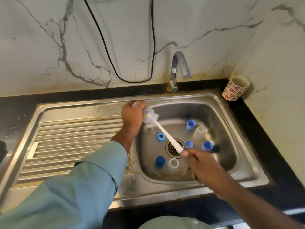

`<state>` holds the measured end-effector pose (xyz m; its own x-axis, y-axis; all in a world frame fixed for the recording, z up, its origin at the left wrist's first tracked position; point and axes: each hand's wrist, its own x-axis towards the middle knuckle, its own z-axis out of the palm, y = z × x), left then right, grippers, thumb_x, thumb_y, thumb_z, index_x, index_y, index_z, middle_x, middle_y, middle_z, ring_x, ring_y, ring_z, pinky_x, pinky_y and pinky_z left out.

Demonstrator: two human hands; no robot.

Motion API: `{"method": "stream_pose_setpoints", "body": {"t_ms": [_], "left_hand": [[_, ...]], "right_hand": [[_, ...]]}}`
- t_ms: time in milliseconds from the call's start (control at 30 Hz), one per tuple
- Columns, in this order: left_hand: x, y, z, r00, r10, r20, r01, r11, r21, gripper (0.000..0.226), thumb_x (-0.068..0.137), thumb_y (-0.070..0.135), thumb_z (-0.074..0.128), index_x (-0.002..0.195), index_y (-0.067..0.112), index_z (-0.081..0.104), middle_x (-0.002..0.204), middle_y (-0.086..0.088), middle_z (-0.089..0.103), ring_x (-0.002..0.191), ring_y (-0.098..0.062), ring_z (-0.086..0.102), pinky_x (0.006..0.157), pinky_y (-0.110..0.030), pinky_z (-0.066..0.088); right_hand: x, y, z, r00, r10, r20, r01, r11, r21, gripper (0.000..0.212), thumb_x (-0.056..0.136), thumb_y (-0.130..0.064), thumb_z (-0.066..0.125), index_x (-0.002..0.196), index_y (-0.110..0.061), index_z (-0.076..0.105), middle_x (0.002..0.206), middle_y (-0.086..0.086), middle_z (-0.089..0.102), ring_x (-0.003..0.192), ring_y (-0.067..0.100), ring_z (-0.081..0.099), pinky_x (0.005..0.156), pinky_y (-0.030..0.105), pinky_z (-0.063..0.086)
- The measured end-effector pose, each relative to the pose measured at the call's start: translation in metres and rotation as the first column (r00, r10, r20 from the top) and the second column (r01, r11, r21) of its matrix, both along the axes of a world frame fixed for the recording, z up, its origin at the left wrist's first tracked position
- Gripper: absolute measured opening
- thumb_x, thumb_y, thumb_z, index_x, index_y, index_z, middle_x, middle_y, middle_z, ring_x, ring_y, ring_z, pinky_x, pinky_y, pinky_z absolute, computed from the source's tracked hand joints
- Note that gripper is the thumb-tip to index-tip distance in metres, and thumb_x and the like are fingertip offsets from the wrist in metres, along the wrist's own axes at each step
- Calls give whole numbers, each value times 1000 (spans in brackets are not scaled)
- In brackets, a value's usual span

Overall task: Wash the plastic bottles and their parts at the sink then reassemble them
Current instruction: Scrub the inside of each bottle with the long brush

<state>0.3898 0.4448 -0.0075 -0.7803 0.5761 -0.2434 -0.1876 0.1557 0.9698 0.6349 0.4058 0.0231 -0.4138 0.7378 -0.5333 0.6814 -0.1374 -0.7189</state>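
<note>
Clear plastic bottle (149, 115) gripped by left hand (132, 117) over sink (244, 172), white brush handle (168, 138) clasped by right hand (200, 164), 5 blue caps (191, 124) scattered around drain (174, 148)

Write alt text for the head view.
A left hand holds a clear plastic bottle over a steel sink while the right hand works a white long-handled brush into it. Blue and clear plastic caps lie scattered around the drain.

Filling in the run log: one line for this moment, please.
phase: scrubbing | left hand: holds bottle | right hand: holds brush in bottle | basin: loose caps
</note>
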Motion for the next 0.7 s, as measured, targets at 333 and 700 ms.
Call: {"method": "stream_pose_setpoints", "body": {"t_ms": [333,700], "left_hand": [[10,-2,0,888,-448,107,450,893,4,38,90,45,59,103,8,61,88,-13,59,65,-23,59,37,-20,36],[8,-3,10,998,-12,64,-7,958,285,19,95,7,57,78,11,63,71,-1,61,60,-5,61,53,-19,48]], "right_hand": [[56,142,108,699,302,649,-641,-137,755,31,81,-38,67,101,-15,74,85,7,74,64,32,69,49,37,54],[26,31,3,986,-106,-129,56,937,-346,37,92,-42,56,96,-10,73,62,7,56,46,14,41,42,24,35]]}}
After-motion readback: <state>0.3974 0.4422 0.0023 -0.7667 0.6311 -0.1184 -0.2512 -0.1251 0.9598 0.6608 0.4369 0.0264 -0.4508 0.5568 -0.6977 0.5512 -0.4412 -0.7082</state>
